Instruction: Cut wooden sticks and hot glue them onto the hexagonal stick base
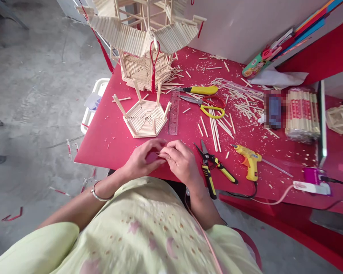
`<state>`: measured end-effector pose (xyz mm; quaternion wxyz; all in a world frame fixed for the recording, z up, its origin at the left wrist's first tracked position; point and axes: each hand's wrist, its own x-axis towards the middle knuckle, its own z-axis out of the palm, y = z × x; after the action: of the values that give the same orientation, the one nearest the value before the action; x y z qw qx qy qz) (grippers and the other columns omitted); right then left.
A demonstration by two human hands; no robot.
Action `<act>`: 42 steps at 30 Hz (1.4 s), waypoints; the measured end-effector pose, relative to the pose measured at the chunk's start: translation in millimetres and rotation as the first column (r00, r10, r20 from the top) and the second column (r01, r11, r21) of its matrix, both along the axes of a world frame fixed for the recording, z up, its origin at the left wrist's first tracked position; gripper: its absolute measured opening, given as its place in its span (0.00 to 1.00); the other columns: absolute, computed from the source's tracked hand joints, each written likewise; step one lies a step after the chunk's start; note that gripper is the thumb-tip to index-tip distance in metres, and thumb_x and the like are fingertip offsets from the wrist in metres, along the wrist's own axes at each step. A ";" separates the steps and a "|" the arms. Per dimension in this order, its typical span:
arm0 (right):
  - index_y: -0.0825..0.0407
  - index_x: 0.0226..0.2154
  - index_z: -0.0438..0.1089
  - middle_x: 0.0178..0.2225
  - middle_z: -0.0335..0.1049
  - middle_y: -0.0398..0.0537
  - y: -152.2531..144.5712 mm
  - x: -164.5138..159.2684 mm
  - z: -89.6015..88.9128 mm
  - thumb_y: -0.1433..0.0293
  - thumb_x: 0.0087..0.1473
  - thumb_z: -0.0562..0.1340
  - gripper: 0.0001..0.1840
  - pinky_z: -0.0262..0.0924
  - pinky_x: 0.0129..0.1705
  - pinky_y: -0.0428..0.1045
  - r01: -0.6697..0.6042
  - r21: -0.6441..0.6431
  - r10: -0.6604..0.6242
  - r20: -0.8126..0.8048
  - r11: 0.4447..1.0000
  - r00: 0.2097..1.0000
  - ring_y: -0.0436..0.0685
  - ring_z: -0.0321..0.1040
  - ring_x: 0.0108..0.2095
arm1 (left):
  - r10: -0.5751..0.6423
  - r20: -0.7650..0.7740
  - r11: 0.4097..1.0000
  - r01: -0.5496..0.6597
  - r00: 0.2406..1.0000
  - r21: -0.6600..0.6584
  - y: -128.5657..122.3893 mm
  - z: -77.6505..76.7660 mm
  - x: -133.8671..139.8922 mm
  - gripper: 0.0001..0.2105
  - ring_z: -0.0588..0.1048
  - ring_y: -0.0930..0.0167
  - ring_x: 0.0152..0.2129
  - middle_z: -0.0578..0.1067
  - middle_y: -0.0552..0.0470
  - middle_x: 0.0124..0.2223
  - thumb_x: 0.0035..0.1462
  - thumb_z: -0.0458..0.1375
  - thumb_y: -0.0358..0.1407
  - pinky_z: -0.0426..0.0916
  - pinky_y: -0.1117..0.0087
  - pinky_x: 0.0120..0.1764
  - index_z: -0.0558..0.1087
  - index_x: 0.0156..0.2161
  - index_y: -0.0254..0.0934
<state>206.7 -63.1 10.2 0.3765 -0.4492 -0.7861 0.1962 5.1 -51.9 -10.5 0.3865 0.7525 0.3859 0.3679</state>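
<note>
Over the table's front edge my two hands meet, fingertips together. My right hand (180,159) is closed in a pinch, with a tiny pale bit perhaps at its fingertips, too small to name. My left hand (144,156) curls its thumb and fingers against the right fingertips; what it holds, if anything, is hidden. Just beyond them stands a small hexagonal stick base (146,118) with short upright posts at its corners. A clear ruler (174,114) lies at its right. Behind rises a large stick pagoda (144,38) with red tassels.
Right of my hands lie pruning shears (208,160) and a yellow glue gun (250,160) with its cord. Scissors (213,110), a yellow utility knife (202,90), loose sticks (215,133) and scraps spread behind. Bundled sticks (303,114) stand farther right on the red table (97,148).
</note>
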 end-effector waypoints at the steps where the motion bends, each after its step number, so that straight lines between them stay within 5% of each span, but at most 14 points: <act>1: 0.45 0.40 0.77 0.37 0.72 0.47 0.3 0.6 0.9 0.66 0.68 0.63 0.06 0.67 0.45 0.49 0.010 0.009 -0.010 0.011 1.000 1.000 0.54 0.71 0.38 | 0.001 0.009 1.000 -0.001 1.000 0.025 -4.3 3.0 -6.3 0.11 0.77 0.60 0.55 0.75 0.38 0.60 0.62 0.64 0.37 0.74 0.58 0.56 0.74 0.49 0.38; 3: 0.45 0.40 0.77 0.37 0.72 0.47 0.8 0.0 2.0 0.66 0.68 0.63 0.06 0.68 0.44 0.49 0.009 0.015 -0.009 0.018 1.000 1.000 0.54 0.72 0.38 | -0.052 -0.033 0.991 0.056 0.998 0.125 -9.5 6.3 -16.0 0.06 0.74 0.58 0.58 0.71 0.38 0.64 0.62 0.62 0.34 0.71 0.54 0.59 0.77 0.45 0.38; 6: 0.45 0.40 0.77 0.37 0.72 0.47 1.4 -4.7 2.7 0.66 0.69 0.62 0.07 0.69 0.45 0.49 -0.018 -0.009 0.018 -0.012 1.000 1.000 0.54 0.72 0.39 | -0.189 -0.218 0.947 0.236 0.958 0.218 -8.0 4.0 -18.8 0.14 0.62 0.50 0.69 0.63 0.38 0.71 0.60 0.64 0.36 0.61 0.44 0.67 0.79 0.51 0.41; 9: 0.45 0.39 0.77 0.38 0.73 0.47 1.9 -10.8 3.0 0.66 0.69 0.61 0.08 0.70 0.48 0.49 -0.046 -0.048 0.044 -0.041 0.998 0.998 0.54 0.73 0.41 | -0.262 -0.332 0.908 0.348 0.906 0.234 -1.1 -3.9 -14.1 0.20 0.55 0.47 0.72 0.66 0.35 0.70 0.59 0.65 0.39 0.55 0.40 0.69 0.76 0.56 0.38; 12: 0.45 0.41 0.78 0.39 0.73 0.47 2.5 -15.5 2.4 0.66 0.68 0.62 0.08 0.70 0.48 0.49 -0.084 -0.091 0.077 -0.076 0.992 0.994 0.54 0.73 0.41 | -0.256 -0.350 0.908 0.348 0.901 0.232 2.9 -11.5 -13.7 0.21 0.63 0.50 0.69 0.72 0.33 0.65 0.61 0.64 0.40 0.54 0.40 0.70 0.74 0.57 0.35; 17: 0.45 0.47 0.78 0.41 0.72 0.47 2.0 -20.1 -1.6 0.64 0.67 0.64 0.09 0.70 0.48 0.47 -0.158 -0.148 0.132 -0.174 0.976 0.976 0.52 0.74 0.41 | -0.261 -0.328 0.909 0.346 0.908 0.231 3.5 -12.1 -19.0 0.09 0.78 0.61 0.54 0.82 0.44 0.50 0.65 0.61 0.36 0.54 0.45 0.71 0.77 0.49 0.38; 23: 0.42 0.66 0.65 0.43 0.72 0.47 3.2 -13.1 -8.1 0.59 0.60 0.70 0.35 0.71 0.51 0.50 -0.181 -0.235 0.130 -0.216 0.955 0.968 0.55 0.73 0.43 | -0.300 -0.320 0.906 0.374 0.899 0.201 6.9 -1.8 -14.7 0.07 0.75 0.61 0.56 0.81 0.44 0.51 0.67 0.58 0.35 0.59 0.50 0.67 0.77 0.47 0.39; 32: 0.40 0.45 0.83 0.41 0.71 0.46 13.4 -12.3 -16.6 0.63 0.59 0.71 0.11 0.68 0.51 0.52 -0.164 -0.236 0.097 -0.272 0.958 0.957 0.56 0.70 0.45 | -0.298 -0.372 0.910 0.379 0.879 0.166 6.0 -12.5 -22.5 0.09 0.75 0.61 0.58 0.81 0.44 0.55 0.68 0.58 0.35 0.50 0.46 0.72 0.77 0.50 0.40; 42: 0.43 0.44 0.84 0.35 0.69 0.43 12.1 -18.4 -23.4 0.66 0.59 0.71 0.09 0.68 0.42 0.46 -0.205 -0.273 0.080 -0.407 0.940 0.910 0.50 0.69 0.37 | -0.279 -0.388 0.904 0.377 0.878 0.203 7.9 -17.6 -22.9 0.14 0.75 0.58 0.60 0.79 0.41 0.58 0.65 0.61 0.35 0.52 0.44 0.71 0.75 0.55 0.39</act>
<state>188.3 -50.9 -13.1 0.4344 -0.3951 -0.6860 0.4296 -17.7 -44.0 -28.1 0.2613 0.9065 0.2598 0.2062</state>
